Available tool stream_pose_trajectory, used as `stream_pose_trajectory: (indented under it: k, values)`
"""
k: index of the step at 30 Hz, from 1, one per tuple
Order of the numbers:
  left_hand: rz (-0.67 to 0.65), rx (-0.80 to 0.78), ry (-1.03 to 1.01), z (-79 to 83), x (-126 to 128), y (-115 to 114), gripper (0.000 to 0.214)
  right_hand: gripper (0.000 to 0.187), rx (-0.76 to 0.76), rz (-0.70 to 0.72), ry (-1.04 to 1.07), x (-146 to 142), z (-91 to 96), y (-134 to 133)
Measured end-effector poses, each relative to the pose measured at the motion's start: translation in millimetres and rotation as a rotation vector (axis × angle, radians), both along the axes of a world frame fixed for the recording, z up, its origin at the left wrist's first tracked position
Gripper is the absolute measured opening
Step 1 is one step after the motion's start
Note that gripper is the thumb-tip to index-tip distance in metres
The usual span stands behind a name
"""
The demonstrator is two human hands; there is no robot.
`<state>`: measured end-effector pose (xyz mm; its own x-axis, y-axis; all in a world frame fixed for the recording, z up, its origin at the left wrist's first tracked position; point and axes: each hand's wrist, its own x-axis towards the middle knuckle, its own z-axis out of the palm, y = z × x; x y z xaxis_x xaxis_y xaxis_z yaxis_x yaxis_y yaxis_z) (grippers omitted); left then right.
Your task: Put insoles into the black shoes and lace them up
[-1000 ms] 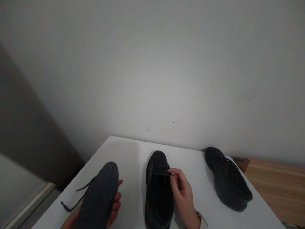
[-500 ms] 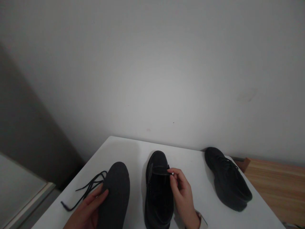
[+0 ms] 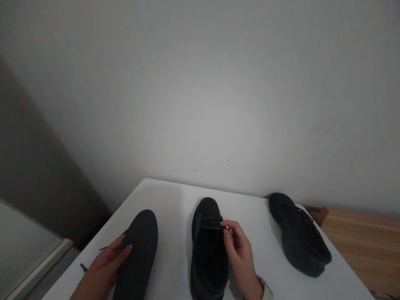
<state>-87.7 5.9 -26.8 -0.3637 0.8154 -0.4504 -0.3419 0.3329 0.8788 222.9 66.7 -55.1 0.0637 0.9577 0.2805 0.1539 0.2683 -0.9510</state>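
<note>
A black shoe [image 3: 208,246] without lace stands in the middle of the white table [image 3: 175,200], toe pointing away. My right hand [image 3: 239,254] pinches the shoe's tongue at its right edge, fingers closed. To the left, my left hand [image 3: 103,266] grips a dark grey insole [image 3: 137,254] by its left edge, fingers curled round it; the insole points away from me. A black shoelace [image 3: 93,256] lies on the table under and left of that hand, mostly hidden.
A second black shoe [image 3: 298,233], laced, lies at the table's right side near the wall. A wooden surface [image 3: 362,246] adjoins the table on the right. A white wall rises just behind the table; a dark gap drops off at left.
The insole has shifted left and turned in my left hand, covering most of the lace. My right hand stays pinched on the shoe's tongue.
</note>
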Motion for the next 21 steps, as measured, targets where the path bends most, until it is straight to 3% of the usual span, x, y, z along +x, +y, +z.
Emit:
stream_pose_trajectory:
  k: [7, 11, 15, 18, 21]
  values:
    - [-0.093, 0.119, 0.668, -17.1, 10.8, 8.2, 0.053, 0.027, 0.008, -0.007, 0.006, -0.8, 0.2, 0.8]
    - [-0.063, 0.265, 0.857, -19.7, 17.4, 6.2, 0.054, 0.025, 0.006, -0.004, 0.0, -1.8, 1.4, 0.8]
    - [-0.092, 0.338, 0.779, -4.8, 42.1, -2.1, 0.047, 0.024, 0.001, -0.006, -0.003, -2.1, 1.1, 1.0]
    - [-0.288, 0.333, 0.512, 5.2, 77.0, -9.8, 0.042, 0.024, -0.007, -0.003, -0.002, -1.7, 1.1, 0.9]
    - [-0.534, 0.474, 0.522, 0.2, 113.4, -13.1, 0.055, 0.025, -0.017, 0.016, 0.002, -0.8, 1.5, 0.2]
